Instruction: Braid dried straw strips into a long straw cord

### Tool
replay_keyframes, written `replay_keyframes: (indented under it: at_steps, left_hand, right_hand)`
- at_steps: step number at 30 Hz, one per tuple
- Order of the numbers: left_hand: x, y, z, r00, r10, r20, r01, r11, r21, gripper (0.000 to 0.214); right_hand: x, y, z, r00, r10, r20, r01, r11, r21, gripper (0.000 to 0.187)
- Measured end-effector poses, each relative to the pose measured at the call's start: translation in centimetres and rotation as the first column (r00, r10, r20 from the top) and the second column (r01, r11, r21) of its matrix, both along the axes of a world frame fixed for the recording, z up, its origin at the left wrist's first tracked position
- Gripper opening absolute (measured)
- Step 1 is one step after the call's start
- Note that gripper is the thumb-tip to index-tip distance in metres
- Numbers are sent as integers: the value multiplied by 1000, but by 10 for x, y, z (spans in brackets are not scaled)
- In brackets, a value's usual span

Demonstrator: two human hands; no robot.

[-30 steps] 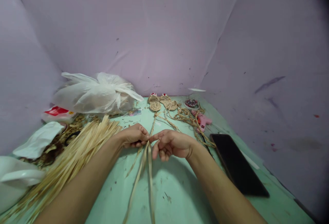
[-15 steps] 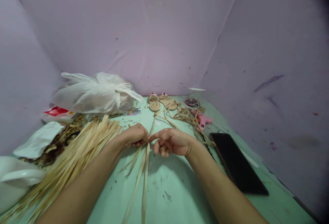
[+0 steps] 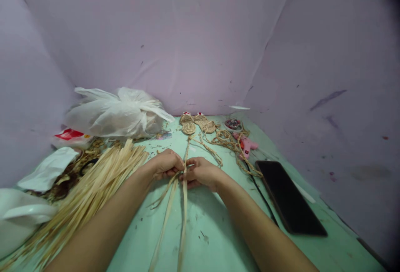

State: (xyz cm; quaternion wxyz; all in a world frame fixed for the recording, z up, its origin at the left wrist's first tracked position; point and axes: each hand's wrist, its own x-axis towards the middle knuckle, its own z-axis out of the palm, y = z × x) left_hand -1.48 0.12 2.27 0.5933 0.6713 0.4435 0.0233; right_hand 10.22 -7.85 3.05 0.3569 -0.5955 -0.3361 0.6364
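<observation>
Two flat, pale straw strips (image 3: 183, 230) are trailed nearest. One is now seemingly pinched by the right hand (image 3: 202, 175) (contact is half hidden), its forefinger no longer outstretched, so the work is judged steadied two-handed; just beyond, the tan straw braid (image 3: 187, 149) is pinched by the left hand (image 3: 167, 164).

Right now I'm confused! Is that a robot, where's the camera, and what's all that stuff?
No robot here: just a person's bare hands. The camera sits on that person's head, looking forward and down. The left hand pinches thin pale strands, and the right hand's fingers touch them. On the green table, a straw-coloured bundle and a white plastic bag lie left. Two woven pieces lie farther back. Right are a pink tool and a flat black slab.
</observation>
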Motion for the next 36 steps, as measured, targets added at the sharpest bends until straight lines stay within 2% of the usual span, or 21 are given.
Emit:
replay_keyframes:
  at_steps: [4,9,13,18,22,24,27,29,31,33,36]
  left_hand:
    - [-2,4,-5,998,-25,-48,27,999,37,9]
    - [-1,3,-1,999,-45,-7,45,998,37,10]
    - [-2,3,0,998,-60,25,60,998,15,12]
    - [-2,5,-1,997,-49,-64,51,998,39,14]
    - [-4,3,6,994,-84,-67,89,994,71,13]
    - [-7,4,12,989,-130,-64,135,987,82,14]
    - [-14,6,20,988,-135,-78,146,978,147,17]
    - [-17,5,25,986,-105,-133,136,957,256,17]
    - [-19,-1,27,967,-51,-251,152,903,401,12]
    - [-19,-11,27,916,33,-401,197,833,518,11]
    - [-16,-29,21,822,154,-548,250,768,590,15]
  right_hand:
    - [0,4,-6,999,-31,10,31,999,-27,19]
    - [6,8,-15,985,-98,141,91,994,54,10]
    - [9,9,-22,983,-135,128,118,984,135,15]
    - [9,9,-25,976,-189,112,170,971,166,14]
    - [8,8,-28,969,-231,85,211,957,200,12]
    - [8,9,-29,971,-226,84,205,957,207,12]
    - [7,8,-30,974,-209,89,188,962,199,10]
    - [6,8,-29,977,-202,75,184,964,194,10]
    - [5,8,-27,977,-205,60,191,964,185,10]
    - [4,7,-26,976,-211,55,198,963,182,9]
    - [4,8,-26,974,-220,62,205,960,192,9]
